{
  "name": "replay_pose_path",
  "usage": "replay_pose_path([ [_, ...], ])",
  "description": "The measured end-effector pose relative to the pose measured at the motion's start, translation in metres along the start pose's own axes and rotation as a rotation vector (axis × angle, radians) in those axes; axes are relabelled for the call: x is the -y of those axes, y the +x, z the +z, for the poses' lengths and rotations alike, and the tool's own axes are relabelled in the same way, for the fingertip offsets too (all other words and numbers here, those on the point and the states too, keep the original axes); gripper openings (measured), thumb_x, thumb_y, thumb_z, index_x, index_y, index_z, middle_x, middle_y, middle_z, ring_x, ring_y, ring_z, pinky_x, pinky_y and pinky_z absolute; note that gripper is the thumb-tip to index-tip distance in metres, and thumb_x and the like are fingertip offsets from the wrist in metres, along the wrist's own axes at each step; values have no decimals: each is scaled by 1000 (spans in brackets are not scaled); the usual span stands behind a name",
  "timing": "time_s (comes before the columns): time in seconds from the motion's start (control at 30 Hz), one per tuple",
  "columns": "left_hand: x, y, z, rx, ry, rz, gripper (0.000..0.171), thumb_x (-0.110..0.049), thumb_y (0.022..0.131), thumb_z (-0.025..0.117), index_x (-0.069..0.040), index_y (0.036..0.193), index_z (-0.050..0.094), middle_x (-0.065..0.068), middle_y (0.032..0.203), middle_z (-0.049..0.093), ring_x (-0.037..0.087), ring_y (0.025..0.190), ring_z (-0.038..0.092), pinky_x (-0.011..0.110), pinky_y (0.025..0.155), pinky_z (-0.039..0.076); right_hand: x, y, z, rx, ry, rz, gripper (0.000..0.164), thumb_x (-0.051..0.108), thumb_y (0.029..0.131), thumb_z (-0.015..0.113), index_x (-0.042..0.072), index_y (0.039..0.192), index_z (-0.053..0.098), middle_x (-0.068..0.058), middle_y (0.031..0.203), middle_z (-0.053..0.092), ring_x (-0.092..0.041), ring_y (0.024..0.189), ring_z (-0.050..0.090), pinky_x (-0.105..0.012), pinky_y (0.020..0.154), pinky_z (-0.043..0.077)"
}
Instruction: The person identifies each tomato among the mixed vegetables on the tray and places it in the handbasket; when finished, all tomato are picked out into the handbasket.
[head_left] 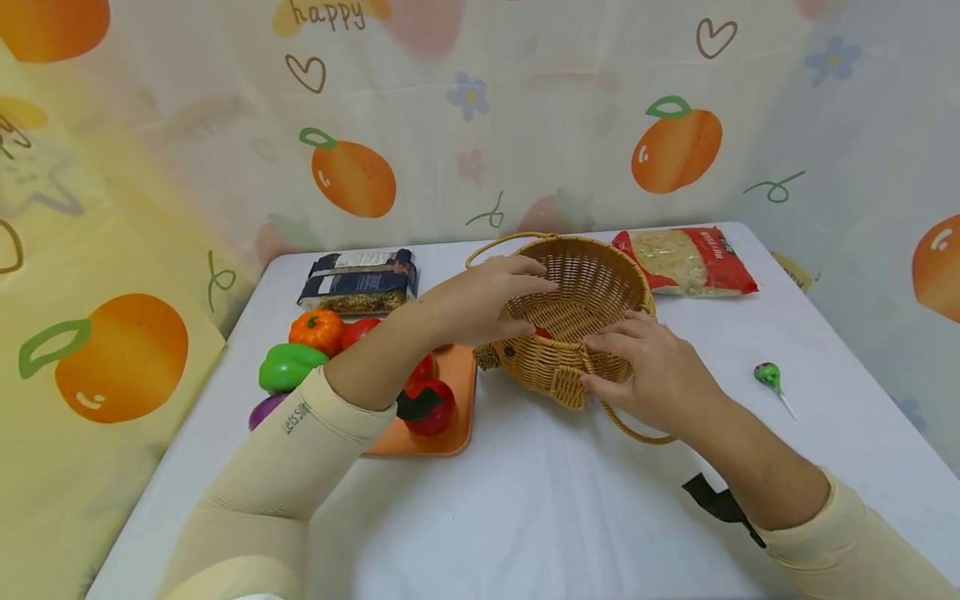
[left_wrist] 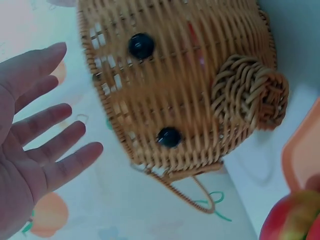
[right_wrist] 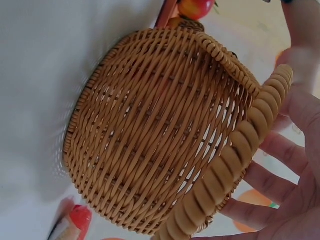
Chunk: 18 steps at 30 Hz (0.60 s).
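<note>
A tan wicker basket (head_left: 534,367) with black bead eyes (left_wrist: 141,46) and a woven snout (left_wrist: 250,92) stands mid-table. Its two loop handles hang out to the sides. Something small and red (head_left: 543,332) shows inside, too hidden to name. My left hand (head_left: 498,300) reaches over the basket's left side; in the left wrist view its spread fingers are apart from the wicker. My right hand (head_left: 663,375) is at the front right rim, fingers extended. In the right wrist view those fingers pass behind the thick handle (right_wrist: 225,165), and whether they touch the rim is unclear.
Left of the basket, an orange tray (head_left: 462,417) holds red produce (head_left: 433,412). Beside it lie a green pepper (head_left: 291,367) and a small orange pumpkin (head_left: 317,332). Behind are a dark packet (head_left: 360,279) and a red bag (head_left: 690,260). A lollipop (head_left: 768,375) lies right.
</note>
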<state>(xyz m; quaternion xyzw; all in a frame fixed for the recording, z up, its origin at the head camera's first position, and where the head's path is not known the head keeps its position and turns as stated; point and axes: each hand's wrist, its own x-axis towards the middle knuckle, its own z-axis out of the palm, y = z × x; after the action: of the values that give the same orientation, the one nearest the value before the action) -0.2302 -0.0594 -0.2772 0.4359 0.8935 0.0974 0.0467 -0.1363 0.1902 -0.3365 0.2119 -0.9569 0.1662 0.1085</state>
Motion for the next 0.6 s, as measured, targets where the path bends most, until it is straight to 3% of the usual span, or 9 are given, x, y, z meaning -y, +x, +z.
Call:
replay_pose_path([
  [0.17,1,-20,-6,7,11,-19,63,-33,95,74,-19,152,52,9,158,42,28,146,38,41,117,41,1,-1,-1,4,0,10,44,35,84,83,16,123,76,-12,122,71,-44,133,52,-68,97,50],
  [0.3,2,-35,-9,50,26,-57,67,-34,93,76,-19,152,50,11,159,41,32,146,38,46,115,43,1,-1,-1,4,-2,11,44,35,84,83,16,123,76,-12,122,71,-42,133,53,-66,98,50],
  [0.6,6,-66,-6,246,22,-178,68,-32,91,78,-21,152,51,9,156,44,33,140,43,48,106,51,2,-1,0,-1,0,13,43,34,84,83,16,123,76,-12,121,70,-43,133,52,-68,97,50],
])
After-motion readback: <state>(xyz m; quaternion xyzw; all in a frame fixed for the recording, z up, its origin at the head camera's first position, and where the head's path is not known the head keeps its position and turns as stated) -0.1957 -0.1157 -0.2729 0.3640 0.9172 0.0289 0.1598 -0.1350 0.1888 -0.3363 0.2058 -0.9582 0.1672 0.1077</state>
